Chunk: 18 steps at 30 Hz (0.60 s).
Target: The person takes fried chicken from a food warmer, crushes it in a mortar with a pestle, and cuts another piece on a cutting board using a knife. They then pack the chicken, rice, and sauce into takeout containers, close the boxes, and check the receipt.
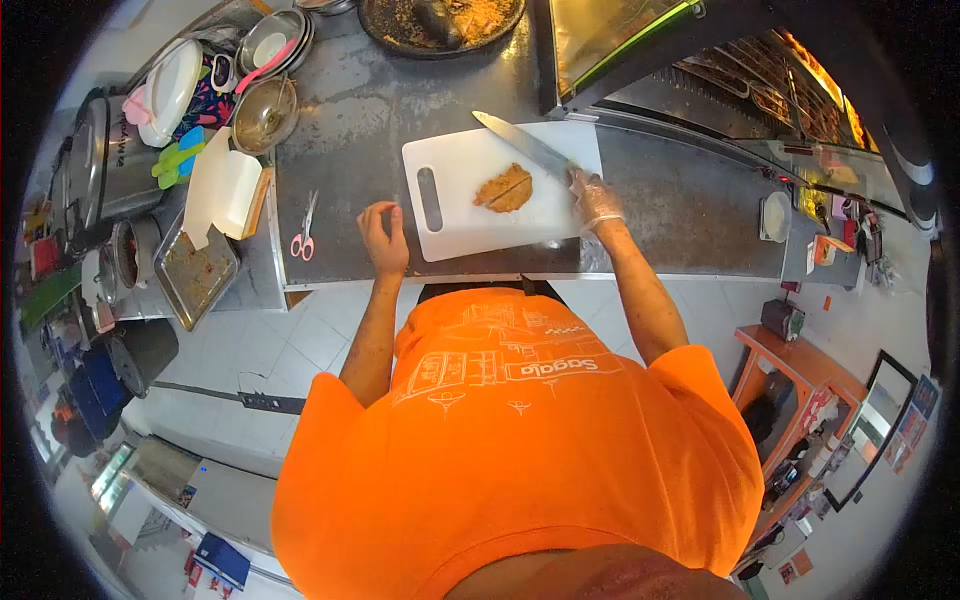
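Presently has pink-handled scissors (306,232) on the counter (340,150) left of centre; holds the left hand (384,240), empty and loosely curled, beside the white cutting board (450,228); shows a brown food piece (504,189), cut across, on the board at upper centre; right of that, grips a knife (525,139) in the gloved right hand (597,202), pointing upper left.

Pale tiles (300,345) are covering the floor (712,315) below a grey metal bench (345,130). At right, an orange cabinet (815,369) is standing beside a white wall (860,320), which is bearing a black-framed panel (878,420). Orange light (854,122) is glowing inside a racked unit (755,75) along the bench's far side.
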{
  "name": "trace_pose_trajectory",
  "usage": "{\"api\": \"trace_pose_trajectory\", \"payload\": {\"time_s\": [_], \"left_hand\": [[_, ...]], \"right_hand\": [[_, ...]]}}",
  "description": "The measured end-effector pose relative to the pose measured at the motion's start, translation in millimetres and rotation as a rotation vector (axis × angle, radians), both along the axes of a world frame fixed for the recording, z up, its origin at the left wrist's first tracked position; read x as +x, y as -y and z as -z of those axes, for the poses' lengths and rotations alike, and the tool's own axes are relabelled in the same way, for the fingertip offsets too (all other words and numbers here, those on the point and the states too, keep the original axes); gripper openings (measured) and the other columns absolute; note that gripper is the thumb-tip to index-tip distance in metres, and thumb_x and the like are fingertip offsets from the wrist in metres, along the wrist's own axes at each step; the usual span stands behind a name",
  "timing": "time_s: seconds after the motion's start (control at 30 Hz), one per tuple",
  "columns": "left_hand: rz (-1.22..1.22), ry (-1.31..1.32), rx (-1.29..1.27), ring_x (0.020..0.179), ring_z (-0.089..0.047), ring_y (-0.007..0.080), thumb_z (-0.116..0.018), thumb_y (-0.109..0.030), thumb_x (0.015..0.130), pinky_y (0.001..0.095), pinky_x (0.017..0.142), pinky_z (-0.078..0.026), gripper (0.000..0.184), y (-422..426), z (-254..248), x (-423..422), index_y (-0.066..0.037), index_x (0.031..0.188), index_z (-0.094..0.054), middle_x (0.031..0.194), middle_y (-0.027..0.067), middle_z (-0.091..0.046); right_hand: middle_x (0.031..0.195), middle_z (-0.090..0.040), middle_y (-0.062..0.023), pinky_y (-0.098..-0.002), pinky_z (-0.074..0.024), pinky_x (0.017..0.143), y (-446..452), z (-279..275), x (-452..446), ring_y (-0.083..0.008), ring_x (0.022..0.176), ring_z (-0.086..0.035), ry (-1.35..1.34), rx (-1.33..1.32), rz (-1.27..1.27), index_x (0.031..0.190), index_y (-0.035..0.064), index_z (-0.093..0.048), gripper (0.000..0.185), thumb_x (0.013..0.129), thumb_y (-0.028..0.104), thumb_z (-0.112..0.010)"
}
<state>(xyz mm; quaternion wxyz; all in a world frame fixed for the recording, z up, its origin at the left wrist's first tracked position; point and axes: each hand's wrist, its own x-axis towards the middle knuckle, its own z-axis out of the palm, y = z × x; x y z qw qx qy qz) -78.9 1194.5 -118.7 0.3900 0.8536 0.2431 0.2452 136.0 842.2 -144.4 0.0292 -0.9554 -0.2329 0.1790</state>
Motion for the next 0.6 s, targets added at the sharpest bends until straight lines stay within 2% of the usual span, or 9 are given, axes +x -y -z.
{"api": "trace_pose_trajectory", "payload": {"time_s": [0.03,0.1,0.17,0.23,0.33,0.43,0.47,0.57,0.6], "left_hand": [[-0.001,-0.009,-0.010,0.103,-0.055,0.0293,-0.061,-0.020,0.098,0.0409,0.094,-0.042,0.016,2,-1,6,-0.004,0.101,-0.065,0.103,0.0095,-0.065],[0.065,0.025,0.014,0.104,-0.055,0.0302,-0.062,-0.018,0.096,0.0409,0.094,-0.042,0.014,0,-3,26,-0.005,0.101,-0.064,0.103,0.0103,-0.065],[0.141,0.067,0.019,0.104,-0.055,0.0310,-0.064,-0.017,0.094,0.0413,0.095,-0.041,0.014,3,-6,55,-0.005,0.101,-0.065,0.103,0.0105,-0.065],[0.253,0.134,0.032,0.104,-0.056,0.0317,-0.066,-0.019,0.092,0.0423,0.095,-0.041,0.017,11,-8,95,-0.006,0.102,-0.065,0.102,0.0098,-0.065],[0.509,0.122,0.158,0.112,-0.053,0.0314,-0.067,-0.028,0.092,0.0439,0.098,-0.040,0.025,25,13,157,-0.009,0.107,-0.066,0.110,0.0077,-0.064],[0.709,-0.044,0.256,0.118,-0.051,0.0317,-0.066,-0.032,0.093,0.0456,0.100,-0.039,0.029,39,29,187,-0.008,0.110,-0.065,0.119,0.0100,-0.062],[0.764,-0.072,0.255,0.120,-0.048,0.0306,-0.061,-0.036,0.096,0.0468,0.099,-0.038,0.030,43,42,191,-0.009,0.109,-0.064,0.121,0.0089,-0.059],[0.878,-0.233,0.372,0.116,-0.049,0.0307,-0.057,-0.036,0.097,0.0469,0.097,-0.039,0.027,39,53,197,-0.011,0.106,-0.063,0.115,0.0088,-0.059],[0.866,-0.150,0.324,0.114,-0.049,0.0303,-0.055,-0.036,0.098,0.0464,0.096,-0.038,0.026,34,54,200,-0.012,0.105,-0.061,0.110,0.0087,-0.058]], "right_hand": [[0.114,-0.065,-0.0216,-0.0480,-0.0561,0.081,9,17,-1,-0.0387,0.093,-0.070,0.059,0.081,-0.015,0.127,0.0168,-0.061,0.035,0.093,0.017,-0.053],[0.102,-0.069,-0.0225,-0.0502,-0.0558,0.082,6,23,-5,-0.0407,0.093,-0.069,-0.028,0.052,-0.084,0.124,0.0151,-0.062,0.034,0.093,0.020,-0.053],[0.096,-0.071,-0.0234,-0.0510,-0.0558,0.083,-7,0,-23,-0.0414,0.093,-0.069,-0.143,0.022,-0.123,0.121,0.0117,-0.063,0.032,0.091,0.021,-0.055],[0.094,-0.070,-0.0245,-0.0502,-0.0560,0.083,-60,-68,-56,-0.0408,0.094,-0.069,-0.277,-0.004,-0.130,0.118,0.0064,-0.062,0.032,0.090,0.021,-0.057],[0.095,-0.070,-0.0246,-0.0490,-0.0568,0.082,-99,-61,-95,-0.0407,0.095,-0.069,-0.300,0.055,0.002,0.107,0.0011,-0.062,0.026,0.085,0.013,-0.062],[0.097,-0.070,-0.0245,-0.0494,-0.0566,0.081,-97,-64,-97,-0.0408,0.096,-0.069,-0.413,-0.042,0.001,0.111,-0.0007,-0.058,0.031,0.081,0.007,-0.064],[0.097,-0.070,-0.0246,-0.0492,-0.0567,0.081,-97,-65,-100,-0.0410,0.096,-0.069,-0.411,-0.020,0.029,0.113,-0.0004,-0.057,0.035,0.080,0.006,-0.065],[0.096,-0.069,-0.0243,-0.0487,-0.0570,0.081,-102,-52,-109,-0.0416,0.093,-0.069,-0.393,0.040,0.077,0.120,0.0007,-0.051,0.045,0.078,0.004,-0.067],[0.095,-0.069,-0.0239,-0.0486,-0.0571,0.082,-104,-37,-109,-0.0418,0.093,-0.069,-0.383,0.050,0.062,0.122,0.0011,-0.050,0.047,0.078,0.005,-0.067]]}}
